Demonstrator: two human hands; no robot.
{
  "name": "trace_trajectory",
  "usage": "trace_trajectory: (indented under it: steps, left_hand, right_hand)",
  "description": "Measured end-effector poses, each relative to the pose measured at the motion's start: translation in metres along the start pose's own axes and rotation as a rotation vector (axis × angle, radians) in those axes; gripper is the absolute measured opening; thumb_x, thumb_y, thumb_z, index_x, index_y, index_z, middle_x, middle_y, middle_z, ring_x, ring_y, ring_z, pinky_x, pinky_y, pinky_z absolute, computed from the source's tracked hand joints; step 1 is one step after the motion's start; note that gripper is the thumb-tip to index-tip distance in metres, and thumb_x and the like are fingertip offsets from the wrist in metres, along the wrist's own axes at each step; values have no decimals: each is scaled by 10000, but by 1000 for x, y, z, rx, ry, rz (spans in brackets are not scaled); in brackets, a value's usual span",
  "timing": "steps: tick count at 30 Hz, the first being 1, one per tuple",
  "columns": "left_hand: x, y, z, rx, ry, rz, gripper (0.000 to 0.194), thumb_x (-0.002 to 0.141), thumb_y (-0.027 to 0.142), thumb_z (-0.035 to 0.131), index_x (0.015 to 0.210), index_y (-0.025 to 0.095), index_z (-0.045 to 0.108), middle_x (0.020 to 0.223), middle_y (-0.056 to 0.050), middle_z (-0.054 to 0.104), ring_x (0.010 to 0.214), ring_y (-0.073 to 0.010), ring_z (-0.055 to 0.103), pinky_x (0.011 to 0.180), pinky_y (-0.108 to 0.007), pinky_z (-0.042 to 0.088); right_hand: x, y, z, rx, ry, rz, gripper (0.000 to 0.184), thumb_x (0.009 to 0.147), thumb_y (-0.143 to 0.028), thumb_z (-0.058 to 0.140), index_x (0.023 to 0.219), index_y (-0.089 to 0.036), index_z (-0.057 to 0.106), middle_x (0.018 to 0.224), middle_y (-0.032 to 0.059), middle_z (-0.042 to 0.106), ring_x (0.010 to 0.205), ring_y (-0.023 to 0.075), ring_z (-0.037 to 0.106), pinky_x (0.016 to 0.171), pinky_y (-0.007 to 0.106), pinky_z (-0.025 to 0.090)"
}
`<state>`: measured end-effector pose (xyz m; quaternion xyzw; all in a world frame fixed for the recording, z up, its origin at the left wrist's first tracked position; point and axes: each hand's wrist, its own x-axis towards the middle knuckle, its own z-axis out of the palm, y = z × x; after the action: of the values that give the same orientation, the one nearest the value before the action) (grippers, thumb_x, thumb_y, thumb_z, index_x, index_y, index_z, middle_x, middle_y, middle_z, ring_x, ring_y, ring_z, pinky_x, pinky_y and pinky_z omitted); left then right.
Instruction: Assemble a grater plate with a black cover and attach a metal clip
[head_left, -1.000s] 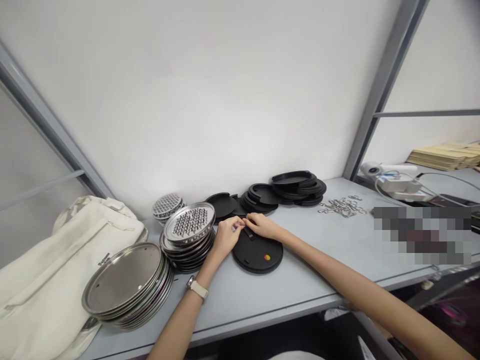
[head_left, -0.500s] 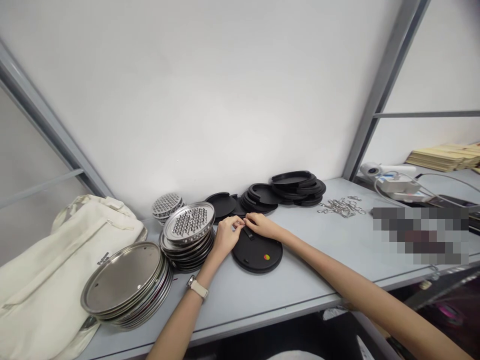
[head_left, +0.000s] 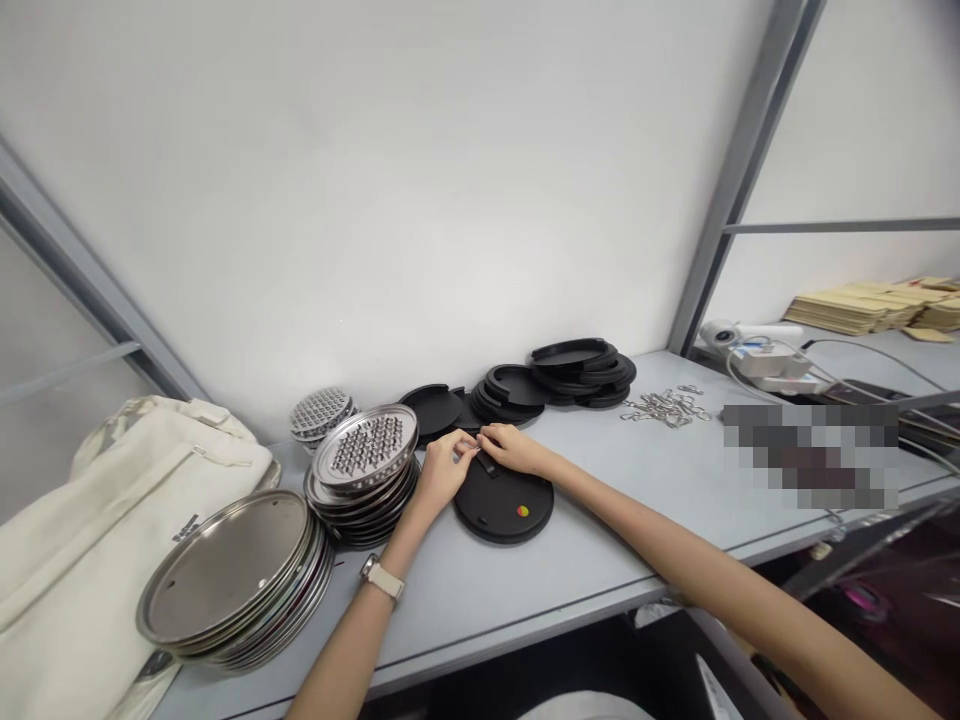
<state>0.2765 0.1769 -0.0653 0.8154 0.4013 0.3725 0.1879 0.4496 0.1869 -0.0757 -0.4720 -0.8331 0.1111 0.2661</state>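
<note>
Your left hand (head_left: 444, 474) pinched closed at the matte black disc (head_left: 504, 510), your right hand (head_left: 514, 448) curved onto it, grip unclear, disc lying flat right of the rough-toothed metal grater stack (head_left: 369, 446), smooth round plates (head_left: 229, 565) left of that stack.

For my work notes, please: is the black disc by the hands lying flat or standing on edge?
Lying flat: the black disc rests on the table, its broad face and coloured dot turned upward.

Grey, apparently metal posts (head_left: 739, 175) frame a white wall (head_left: 450, 200) behind a pale table (head_left: 637, 455)
</note>
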Motion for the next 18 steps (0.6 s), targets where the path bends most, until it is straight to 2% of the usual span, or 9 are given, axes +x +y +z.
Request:
trace_trajectory:
  steps: [11,15,18]
  left_hand:
    - [1,-6,3,-72,11,-33,23,754,144,592,757,157,610,741,-8,648,681,-114,603,666,-224,473]
    - [0,-10,8,-93,20,-101,25,729,169,610,734,144,608,753,-15,640,619,-100,583,618,-213,467]
    - [0,-12,11,-112,29,-154,57,730,193,606,711,140,613,687,-15,637,582,-104,576,580,-209,460]
  right_hand:
    - [0,3,2,-6,3,-14,280,928,-205,403,722,-150,584,713,51,600,648,135,523,634,237,361]
    - [0,3,3,-7,4,-24,265,921,-195,406,720,-154,574,704,43,589,639,132,515,624,235,354]
    - [0,3,2,-10,2,-26,255,915,-183,413,713,-156,567,699,39,583,640,130,512,622,232,354]
